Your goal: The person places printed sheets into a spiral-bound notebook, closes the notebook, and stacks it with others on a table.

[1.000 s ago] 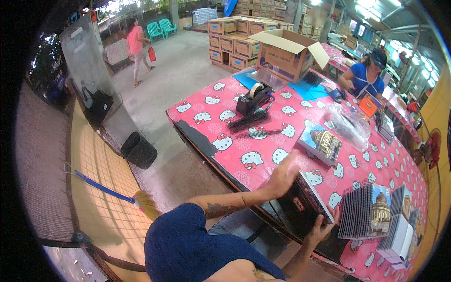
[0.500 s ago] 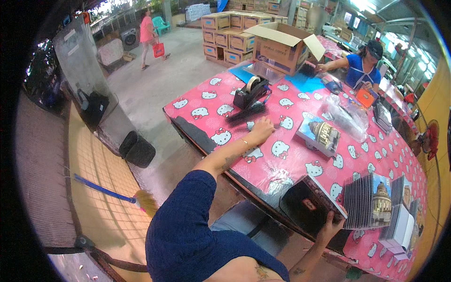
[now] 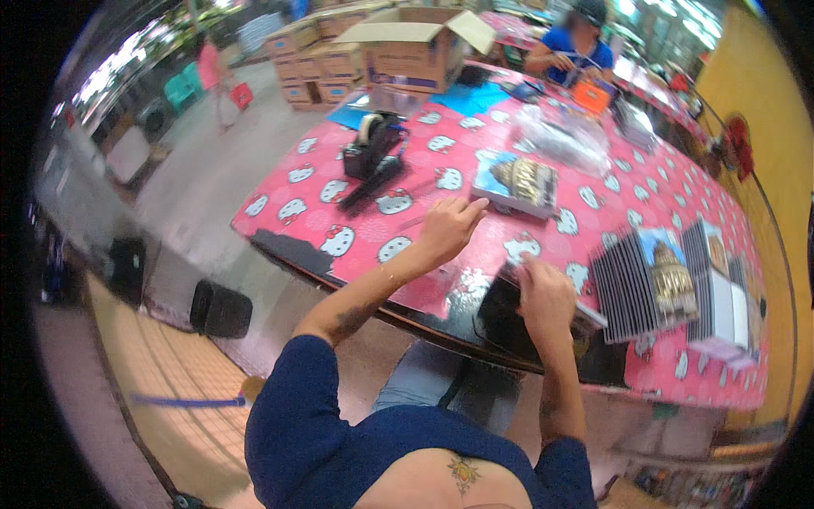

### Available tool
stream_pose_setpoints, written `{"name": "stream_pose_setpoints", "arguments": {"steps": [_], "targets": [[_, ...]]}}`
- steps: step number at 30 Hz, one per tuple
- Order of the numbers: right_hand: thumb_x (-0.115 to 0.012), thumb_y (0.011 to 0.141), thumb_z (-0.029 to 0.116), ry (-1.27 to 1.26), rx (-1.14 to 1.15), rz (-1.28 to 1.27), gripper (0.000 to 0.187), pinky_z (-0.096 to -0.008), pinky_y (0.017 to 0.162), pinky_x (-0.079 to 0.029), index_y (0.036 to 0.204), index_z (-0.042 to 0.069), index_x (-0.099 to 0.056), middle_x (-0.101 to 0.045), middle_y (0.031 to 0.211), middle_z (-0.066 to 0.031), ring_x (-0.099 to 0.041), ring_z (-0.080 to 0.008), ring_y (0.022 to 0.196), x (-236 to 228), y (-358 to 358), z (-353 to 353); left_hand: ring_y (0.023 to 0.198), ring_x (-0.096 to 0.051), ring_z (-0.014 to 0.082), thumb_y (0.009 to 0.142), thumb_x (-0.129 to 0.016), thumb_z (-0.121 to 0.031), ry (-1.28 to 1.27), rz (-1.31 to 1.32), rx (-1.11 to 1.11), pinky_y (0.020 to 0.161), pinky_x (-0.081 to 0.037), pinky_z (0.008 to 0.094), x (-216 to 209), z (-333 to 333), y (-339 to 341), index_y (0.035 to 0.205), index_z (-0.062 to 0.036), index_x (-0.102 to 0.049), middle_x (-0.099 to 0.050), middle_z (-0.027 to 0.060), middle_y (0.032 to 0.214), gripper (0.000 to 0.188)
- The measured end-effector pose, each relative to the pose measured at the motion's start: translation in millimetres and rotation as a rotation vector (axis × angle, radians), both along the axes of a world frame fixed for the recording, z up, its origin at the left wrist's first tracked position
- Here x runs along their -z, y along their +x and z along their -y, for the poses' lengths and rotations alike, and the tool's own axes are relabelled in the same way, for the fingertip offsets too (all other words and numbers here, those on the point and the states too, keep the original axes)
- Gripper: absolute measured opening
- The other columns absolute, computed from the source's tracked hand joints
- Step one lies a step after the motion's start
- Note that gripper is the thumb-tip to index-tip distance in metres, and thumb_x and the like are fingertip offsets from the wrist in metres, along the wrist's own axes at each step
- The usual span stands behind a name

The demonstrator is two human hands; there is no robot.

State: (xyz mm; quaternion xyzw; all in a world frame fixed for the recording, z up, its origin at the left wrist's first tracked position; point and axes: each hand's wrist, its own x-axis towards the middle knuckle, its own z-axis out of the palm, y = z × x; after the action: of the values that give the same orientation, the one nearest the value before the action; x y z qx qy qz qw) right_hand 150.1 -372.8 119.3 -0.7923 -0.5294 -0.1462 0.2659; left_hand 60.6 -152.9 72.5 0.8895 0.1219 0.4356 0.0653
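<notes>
My left hand [image 3: 455,227] is above the pink tablecloth, its fingers pinched together on what looks like a thin dark coil, blurred and faint. Beyond it lies a bundle of black binding coils [image 3: 371,184], beside a black tape dispenser [image 3: 373,144]. At the table's near edge, my right hand [image 3: 547,293] bends its fingers over the top edge of a dark-covered notebook block [image 3: 498,316]; the fingertips are smeared. Farther off, a stack of notebooks with a domed building on the cover [image 3: 515,185] lies flat.
Spiral-bound notebook stacks [image 3: 640,288] stand at the right, and clear plastic [image 3: 560,140] lies farther back. An open carton [image 3: 407,59] is on the far side. A co-worker in blue [image 3: 577,55] sits across the table; a person in pink [image 3: 209,68] is at the far left.
My right hand has moved from the notebook block's right side to its top edge. My left hand has come away from the coil bundle, nearer to the block. The view has shifted.
</notes>
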Motion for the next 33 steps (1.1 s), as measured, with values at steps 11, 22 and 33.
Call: {"name": "stream_pose_setpoints", "arguments": {"steps": [11,22,33], "targets": [[-0.062,0.091,0.021,0.135,-0.075,0.013,0.015,-0.0419,0.066,-0.05,0.102,0.012,-0.069,-0.067,0.082,-0.0074,-0.065,-0.0293,0.072,5.1,1.8,-3.8,0.069,-0.065,0.016,0.09,-0.071,-0.011,-0.545,0.096,0.293,0.06,-0.052,0.0279,-20.1,80.6,-39.5,0.109,-0.0033,-0.072,-0.068,0.0105,0.084,0.021],[-0.063,0.092,0.023,0.126,-0.136,-0.037,0.013,-0.043,0.065,-0.05,0.099,0.013,-0.068,-0.067,0.083,-0.0078,-0.065,-0.0313,0.072,0.7,0.7,-2.3,0.072,-0.064,0.0203,0.087,-0.073,-0.013,-0.39,-0.035,0.306,0.065,-0.052,0.0319,-23.2,67.7,-35.2,0.112,-0.0048,-0.067,-0.065,0.0104,0.093,0.027],[-0.063,0.091,0.016,0.037,-0.171,-0.226,0.014,-0.0461,0.07,-0.05,0.102,0.007,-0.067,-0.068,0.088,-0.0151,-0.066,-0.0368,0.08,-13.8,3.5,9.1,0.087,-0.063,0.0362,0.092,-0.064,-0.028,-0.18,-0.22,0.495,0.07,-0.05,0.0456,-49.6,58.0,-21.3,0.107,-0.0069,-0.062,-0.063,0.0152,0.097,0.026]]}}
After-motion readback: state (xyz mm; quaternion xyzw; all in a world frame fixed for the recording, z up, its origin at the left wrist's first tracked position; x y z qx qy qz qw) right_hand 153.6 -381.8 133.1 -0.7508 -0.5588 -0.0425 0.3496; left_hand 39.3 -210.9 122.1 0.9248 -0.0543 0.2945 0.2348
